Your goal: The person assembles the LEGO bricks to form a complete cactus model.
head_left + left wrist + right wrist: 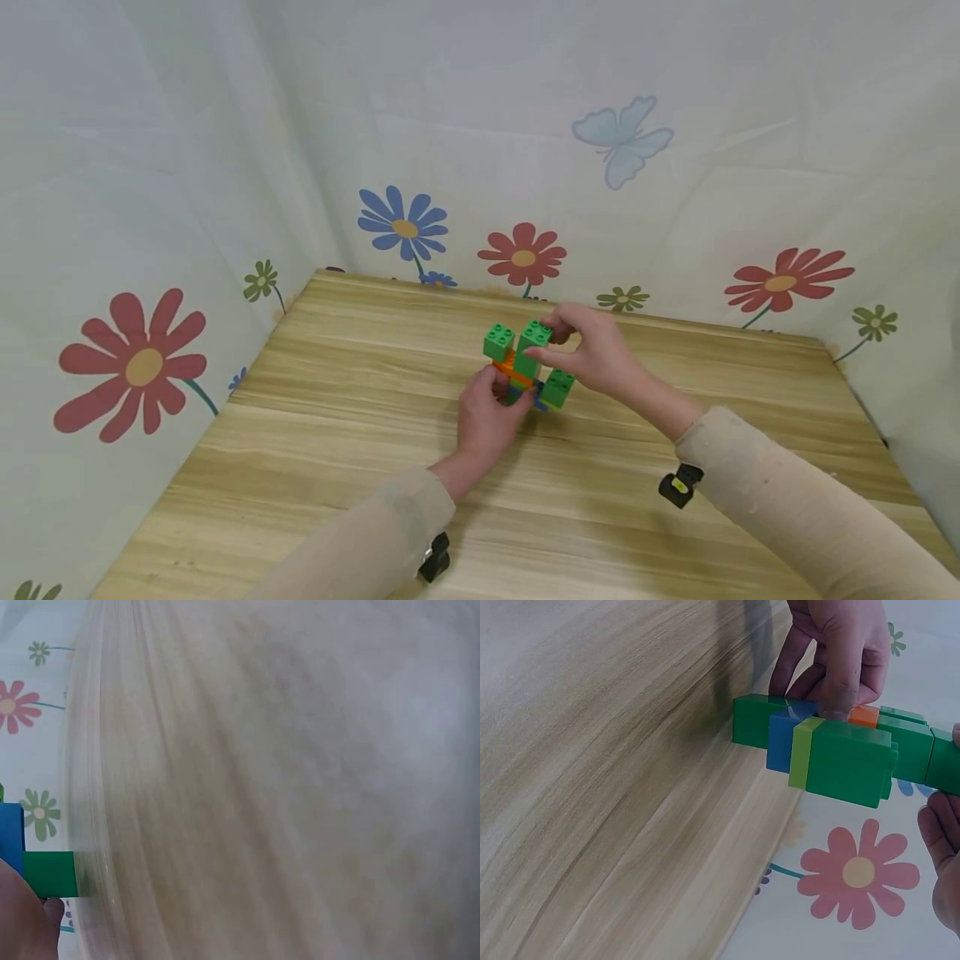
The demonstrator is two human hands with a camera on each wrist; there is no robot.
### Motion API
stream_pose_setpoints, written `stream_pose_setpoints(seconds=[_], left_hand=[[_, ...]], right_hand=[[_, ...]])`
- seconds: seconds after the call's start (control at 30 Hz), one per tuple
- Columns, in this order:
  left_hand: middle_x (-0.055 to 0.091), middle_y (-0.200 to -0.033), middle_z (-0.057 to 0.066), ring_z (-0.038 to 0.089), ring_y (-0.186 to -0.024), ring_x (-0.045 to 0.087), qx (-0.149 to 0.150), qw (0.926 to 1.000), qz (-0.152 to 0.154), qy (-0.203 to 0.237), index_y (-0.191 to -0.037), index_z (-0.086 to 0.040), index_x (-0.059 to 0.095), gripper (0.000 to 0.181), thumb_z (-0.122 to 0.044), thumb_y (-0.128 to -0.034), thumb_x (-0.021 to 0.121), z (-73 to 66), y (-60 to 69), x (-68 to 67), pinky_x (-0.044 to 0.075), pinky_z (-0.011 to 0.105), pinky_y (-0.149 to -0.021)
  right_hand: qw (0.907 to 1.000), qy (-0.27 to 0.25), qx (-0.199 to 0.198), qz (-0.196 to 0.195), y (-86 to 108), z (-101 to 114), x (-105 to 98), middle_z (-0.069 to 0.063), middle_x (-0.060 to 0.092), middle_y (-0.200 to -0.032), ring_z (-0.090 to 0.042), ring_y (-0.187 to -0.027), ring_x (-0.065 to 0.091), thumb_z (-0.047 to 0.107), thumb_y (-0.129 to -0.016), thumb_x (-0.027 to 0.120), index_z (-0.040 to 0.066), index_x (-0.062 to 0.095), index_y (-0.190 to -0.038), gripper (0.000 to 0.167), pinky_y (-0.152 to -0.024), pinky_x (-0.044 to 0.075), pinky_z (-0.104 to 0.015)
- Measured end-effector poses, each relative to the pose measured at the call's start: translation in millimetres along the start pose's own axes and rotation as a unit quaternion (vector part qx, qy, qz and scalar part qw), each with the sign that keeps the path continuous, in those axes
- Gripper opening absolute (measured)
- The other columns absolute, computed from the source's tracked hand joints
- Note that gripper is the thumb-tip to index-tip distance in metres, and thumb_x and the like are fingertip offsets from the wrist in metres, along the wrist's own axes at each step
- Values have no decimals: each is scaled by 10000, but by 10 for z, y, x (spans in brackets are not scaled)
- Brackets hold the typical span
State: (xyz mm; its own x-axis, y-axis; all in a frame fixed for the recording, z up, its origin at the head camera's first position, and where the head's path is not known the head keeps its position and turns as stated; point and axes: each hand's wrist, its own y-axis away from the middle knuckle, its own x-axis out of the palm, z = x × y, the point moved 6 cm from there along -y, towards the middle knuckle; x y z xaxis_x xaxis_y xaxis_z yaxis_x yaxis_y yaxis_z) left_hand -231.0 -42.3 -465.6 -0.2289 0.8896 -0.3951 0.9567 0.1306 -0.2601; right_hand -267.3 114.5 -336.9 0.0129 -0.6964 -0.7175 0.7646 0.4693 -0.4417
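Observation:
A small structure of toy building blocks stands on the wooden table, made of green blocks [498, 341], an orange block [522, 377], a blue block [782, 739] and a thin lime block [800, 754]. My left hand [487, 418] grips its lower middle, thumb and fingers on opposite sides. With thumb and fingers, my right hand [596, 350] pinches the tall green stack [529, 360] at the top. In the right wrist view, the end green block [943, 763] lies between the right hand's fingers. The left wrist view shows only a green block [51, 874] and part of the left hand [22, 922].
The wooden table [322, 467] spreads around the structure. Behind and beside it hangs a white curtain [465, 108] printed with flowers and a butterfly. Black wrist devices [678, 486] sit under both beige sleeves [795, 508].

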Motion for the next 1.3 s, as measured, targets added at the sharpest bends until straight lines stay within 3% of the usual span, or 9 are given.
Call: stream_pose_setpoints(seconds=[0.17,0.33,0.53,0.87,1.1,1.3], left_hand=[[698,-1006,45,236,-944,687,37,10000,10,-4,-980,-92,622,290,-228,-912,870,-1,0,11,580,308,-799],[707,-1015,51,236,-951,694,53,10000,-48,58,-987,-86,631,292,-227,-909,874,3,0,-1,590,315,-804],[710,-1008,50,243,-943,698,83,9998,-179,28,-977,-103,635,284,-225,-903,881,-10,0,-30,597,331,-802],[724,-1049,78,233,-975,696,-19,9999,44,95,-1002,-80,664,286,-253,-916,876,-21,17,-18,616,369,-845],[749,-1085,87,242,-1064,737,-184,9988,180,419,-1029,-63,704,272,-237,-916,881,18,33,-35,637,360,-897],[776,-1126,90,254,-1078,750,-321,9974,315,565,-1089,-81,763,259,-257,-930,867,27,55,-81,636,344,-908]], right_hand=[[9998,51,-170,-79,21,15,8,-14,713,-908,-165,-844,673,197,-839,944,80,728,-1020,304,-789,630,-437],[9999,28,-151,-55,4,26,45,-4,727,-907,-155,-834,683,191,-852,935,73,732,-1033,297,-788,634,-414],[9999,-129,-11,14,-16,29,70,-19,731,-890,-162,-804,690,171,-856,928,61,709,-1044,310,-772,637,-470],[9998,-35,184,84,44,-38,78,-18,737,-944,-181,-855,705,196,-873,918,68,699,-1092,335,-802,638,-438],[10000,-6,76,57,59,-42,72,-62,755,-1015,-296,-927,742,194,-888,903,32,715,-1164,372,-865,634,-430],[10000,-13,-77,43,64,-40,59,-76,754,-1029,-294,-925,733,178,-897,893,24,725,-1191,373,-880,637,-464]])
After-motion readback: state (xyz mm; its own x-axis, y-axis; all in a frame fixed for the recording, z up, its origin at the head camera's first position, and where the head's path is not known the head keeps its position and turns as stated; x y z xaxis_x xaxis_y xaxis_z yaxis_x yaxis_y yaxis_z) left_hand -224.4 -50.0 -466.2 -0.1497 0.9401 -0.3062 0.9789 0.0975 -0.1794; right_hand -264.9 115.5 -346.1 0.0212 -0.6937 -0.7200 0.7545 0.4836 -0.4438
